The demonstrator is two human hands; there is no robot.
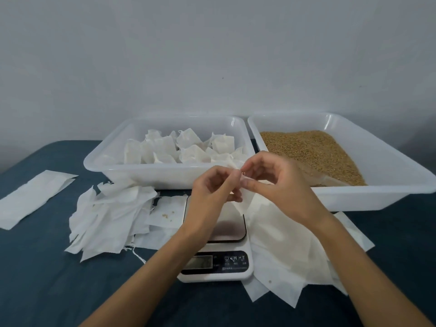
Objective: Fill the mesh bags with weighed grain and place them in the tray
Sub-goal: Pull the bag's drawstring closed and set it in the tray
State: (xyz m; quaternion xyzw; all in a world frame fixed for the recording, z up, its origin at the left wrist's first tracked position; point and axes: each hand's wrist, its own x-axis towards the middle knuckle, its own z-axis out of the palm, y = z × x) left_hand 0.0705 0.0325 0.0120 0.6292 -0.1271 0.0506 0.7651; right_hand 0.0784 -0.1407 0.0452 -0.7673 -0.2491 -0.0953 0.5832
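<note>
Scale (215, 234) sits nearest us; above it left hand (212, 187) and right hand (278, 182) pinch one mesh bag (245, 199), likely to close it, tray (165, 175) just behind

Single head-worn wide-angle view, looking forward and down along both forearms from close above the near table edge. The left hand (213, 185) and right hand (278, 182) meet at frame centre, close to the lens. Directly beneath the hands lies the scale (219, 263); beyond the left hand the tray of filled bags (132, 172); beyond the right hand the grain tray (382, 161). A plain wall (212, 55) fills the upper half. Straight edges bow toward the margins. No second view exists.
</note>
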